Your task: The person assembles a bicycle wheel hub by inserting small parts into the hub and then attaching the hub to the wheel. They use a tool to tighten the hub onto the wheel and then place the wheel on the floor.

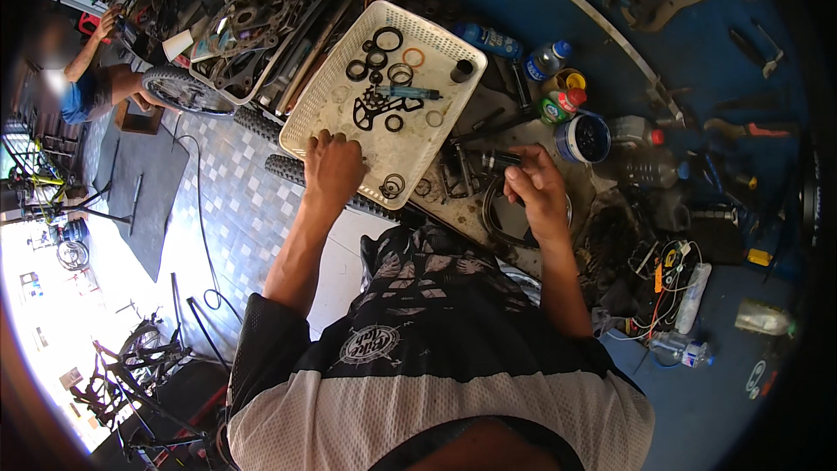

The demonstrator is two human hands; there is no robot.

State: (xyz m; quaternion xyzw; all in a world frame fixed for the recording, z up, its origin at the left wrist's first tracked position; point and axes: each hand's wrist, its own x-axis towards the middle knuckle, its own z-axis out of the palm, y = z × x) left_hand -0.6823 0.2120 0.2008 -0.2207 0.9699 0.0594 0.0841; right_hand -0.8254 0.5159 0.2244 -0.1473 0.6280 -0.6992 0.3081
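My left hand (331, 166) reaches into the white perforated tray (301, 126) near its left edge, fingers curled and pointing down; whatever lies between the fingertips is hidden. The tray holds several black and silver rings (400, 72), an orange ring (413, 58), a black cage-like part with small wheels (381, 107), a translucent blue tube (407, 92) and a dark cylinder (462, 71). A smaller group of rings (392, 185) lies at its near end. Right of the tray, my right hand (536, 183) grips a short black cylindrical tool (500, 159) above the dirty workbench.
Bottles (547, 58), an open grease tub (582, 138), power strips (695, 296) and hand tools (737, 129) crowd the right. Piled parts (253, 30) stand beyond the tray. At far left another person (83, 87) works near a bicycle wheel (187, 92); bike frames (131, 366) stand behind me.
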